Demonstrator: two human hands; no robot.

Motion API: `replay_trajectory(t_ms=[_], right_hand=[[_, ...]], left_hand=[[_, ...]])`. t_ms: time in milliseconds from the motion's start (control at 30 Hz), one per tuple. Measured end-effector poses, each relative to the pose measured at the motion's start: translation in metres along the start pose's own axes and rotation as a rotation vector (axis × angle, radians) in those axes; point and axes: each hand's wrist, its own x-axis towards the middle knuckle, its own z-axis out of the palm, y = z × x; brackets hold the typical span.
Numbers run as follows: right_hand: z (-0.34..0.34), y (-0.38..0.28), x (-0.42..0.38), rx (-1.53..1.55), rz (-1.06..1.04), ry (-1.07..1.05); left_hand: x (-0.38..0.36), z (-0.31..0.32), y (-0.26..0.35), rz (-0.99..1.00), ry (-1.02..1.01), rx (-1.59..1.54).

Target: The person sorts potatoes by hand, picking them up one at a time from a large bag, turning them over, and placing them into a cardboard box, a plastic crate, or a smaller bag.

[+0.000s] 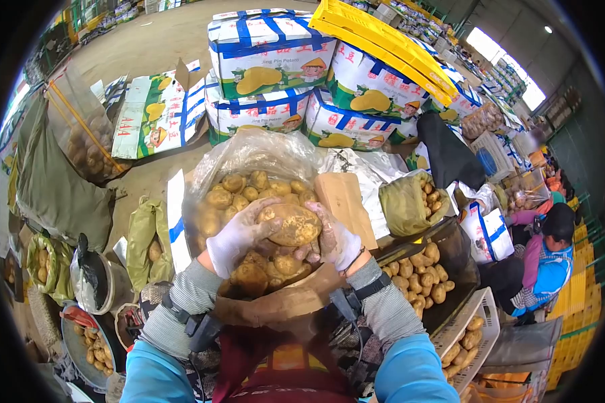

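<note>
Head view.
Large potato (294,226), one: held crosswise above the open carton (275,307), supported at both ends, apparently because its bulk suits two hands.
Plastic liner (265,153), clear: draped at the far rim, presumably to leave the loose potatoes (218,199) below within reach.
Cardboard flap (348,205), brown: folded outward at right, seemingly to keep the opening free.
Left hand (238,235): gloved, fingers clamped on the large potato's left end.
Right hand (336,238): gloved, fingers clamped on its right end.
Forearms (188,305): both reaching forward, converging.
</note>
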Motion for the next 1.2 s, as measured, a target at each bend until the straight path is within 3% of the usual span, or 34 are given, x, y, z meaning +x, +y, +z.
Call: replay_trajectory(t_ms=[100, 200, 300, 400, 467, 533, 567, 600, 700, 900, 1000, 1033, 1200], right_hand=[[0.006, -0.014, 0.002, 0.096, 0.178, -0.149], [0.021, -0.019, -0.005, -0.115, 0.135, 0.008], [0.024, -0.024, -0.011, -0.238, 0.093, -0.009], [0.018, -0.017, -0.008, -0.378, -0.001, -0.026], [0.014, -0.006, 0.001, -0.653, -0.397, 0.003], [0.026, -0.008, 0.002, -0.829, -0.537, 0.05], [0.033, -0.012, -0.002, -0.873, -0.475, 0.084], [0.036, -0.012, -0.002, -0.881, -0.459, 0.098], [0.029, -0.001, 0.008, -0.833, -0.504, 0.098], [-0.007, -0.003, 0.024, 0.02, -0.411, 0.301], [-0.023, -0.01, 0.026, -0.11, -0.331, 0.429], [-0.025, -0.012, 0.022, -0.108, -0.293, 0.353], [0.027, -0.016, 0.004, -0.339, -0.496, 0.177]], left_hand=[[0.002, -0.008, -0.003, -0.017, 0.01, -0.004], [0.0, -0.004, -0.002, -0.054, 0.079, 0.012], [-0.001, -0.006, -0.004, -0.057, 0.086, 0.005], [-0.003, -0.01, -0.004, -0.112, 0.105, -0.138], [-0.003, -0.018, -0.012, 0.319, 0.006, 0.326], [-0.003, -0.018, -0.012, 0.309, 0.039, 0.31], [-0.002, -0.014, -0.009, 0.085, 0.118, 0.061], [-0.001, -0.011, -0.008, -0.142, 0.194, -0.188], [0.004, -0.007, -0.012, -0.098, 0.296, -0.015], [-0.001, -0.005, -0.007, 0.022, 0.19, 0.099], [-0.011, -0.013, 0.003, -0.031, 0.082, -0.212], [-0.013, -0.013, 0.006, -0.022, 0.059, -0.226], [-0.016, -0.01, 0.008, -0.016, 0.043, -0.289]])
